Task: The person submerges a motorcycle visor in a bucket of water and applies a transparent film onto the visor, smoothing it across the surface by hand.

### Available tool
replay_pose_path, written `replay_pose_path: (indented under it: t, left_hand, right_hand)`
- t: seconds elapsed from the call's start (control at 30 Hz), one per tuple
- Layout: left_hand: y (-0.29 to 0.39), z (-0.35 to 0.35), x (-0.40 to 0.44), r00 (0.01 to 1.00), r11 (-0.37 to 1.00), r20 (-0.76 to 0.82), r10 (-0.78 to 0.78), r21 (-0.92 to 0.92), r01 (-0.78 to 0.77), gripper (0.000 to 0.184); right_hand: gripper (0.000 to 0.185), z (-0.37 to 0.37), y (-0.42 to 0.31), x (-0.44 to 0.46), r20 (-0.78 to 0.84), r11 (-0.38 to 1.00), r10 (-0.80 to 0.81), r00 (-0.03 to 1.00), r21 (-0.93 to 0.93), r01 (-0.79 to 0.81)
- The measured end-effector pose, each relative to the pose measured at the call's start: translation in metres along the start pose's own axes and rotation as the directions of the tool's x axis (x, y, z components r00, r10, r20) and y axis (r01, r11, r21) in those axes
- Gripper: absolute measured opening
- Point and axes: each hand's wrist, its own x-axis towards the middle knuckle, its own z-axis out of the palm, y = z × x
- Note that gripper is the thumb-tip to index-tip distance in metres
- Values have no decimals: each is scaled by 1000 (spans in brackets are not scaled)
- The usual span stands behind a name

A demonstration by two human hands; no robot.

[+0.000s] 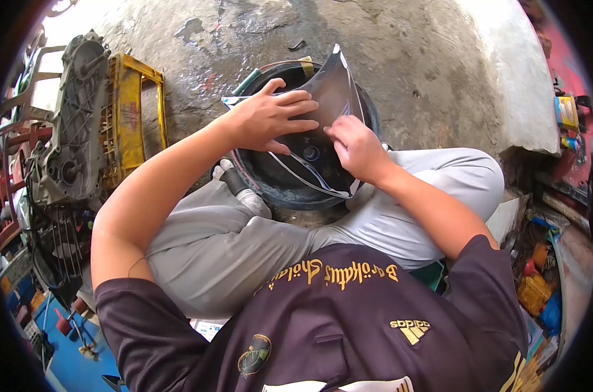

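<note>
Rough concrete floor (427, 65), wet in patches, yellow frame (128, 111) at left, dark panel (329, 85) over round black tub (277, 196), left hand (270, 114) splayed across panel, right hand (358, 147) curled at it, grip unclear.

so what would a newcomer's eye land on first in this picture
Probably the glossy dark panel with sharp pointed corners, over the round black tub in the upper middle, with the left hand spread across it and the right hand curled at its right side. Next, likely the bright yellow frame at the left, beside a big grey metal casing, and the gold lettering, upside down, across the dark shirt below.
</note>
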Motion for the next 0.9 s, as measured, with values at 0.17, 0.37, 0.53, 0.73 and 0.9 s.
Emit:
replay_pose_path:
  t: [0.17,0.37,0.53,0.73,0.9]
  left_hand:
    - [2,2,-3,1000,1000,-2,-6,-15,6,78]
    - [2,0,0,1000,1000,17,-16,19,16,81]
    - [7,-12,9,990,998,129,-58,31,55,84]
    - [18,-21,29,981,1000,193,6,0,-6,92]
    - [22,-25,48,975,1000,220,12,20,-16,102]
  right_hand:
    - [22,-2,9,-1,-49,993,120,992,13,-119]
    - [19,-12,26,1,-68,991,101,993,-80,-106]
    - [22,-44,19,18,-148,872,477,867,207,-444]
    - [33,-68,-15,20,-178,909,389,904,234,-345]
    - [32,-92,-11,9,-25,944,327,945,46,-325]
